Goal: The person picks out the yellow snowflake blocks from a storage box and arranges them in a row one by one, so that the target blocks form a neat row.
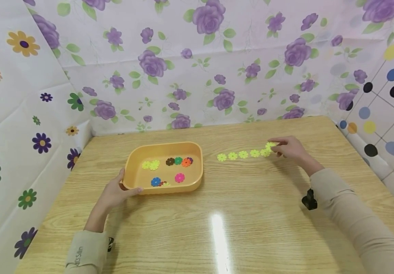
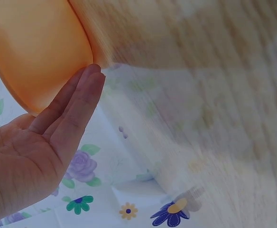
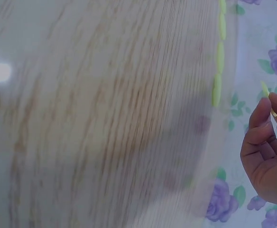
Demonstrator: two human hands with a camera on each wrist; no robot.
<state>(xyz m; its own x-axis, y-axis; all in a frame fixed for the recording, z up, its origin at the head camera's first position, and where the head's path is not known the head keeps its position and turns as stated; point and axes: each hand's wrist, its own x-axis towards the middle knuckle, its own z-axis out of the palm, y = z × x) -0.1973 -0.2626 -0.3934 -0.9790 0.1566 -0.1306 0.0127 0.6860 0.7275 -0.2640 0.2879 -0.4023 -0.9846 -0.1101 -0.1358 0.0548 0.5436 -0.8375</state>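
Observation:
My left hand grips the left end of a yellow-orange plastic basin. Its thumb lies over the near rim, and the fingers press against the outer wall in the left wrist view. Between thumb and fingertips, my right hand pinches a yellow-green snowflake disc. That disc is held above the table in the right wrist view, apart from a row of yellow-green discs lying on the wood. In the head view it overlaps the right end of the row.
Inside the basin lie loose discs: yellow-green, brown, green, orange, blue and pink. A wooden table bears everything. Flowered sheeting stands behind it. A black device sits by the right wrist.

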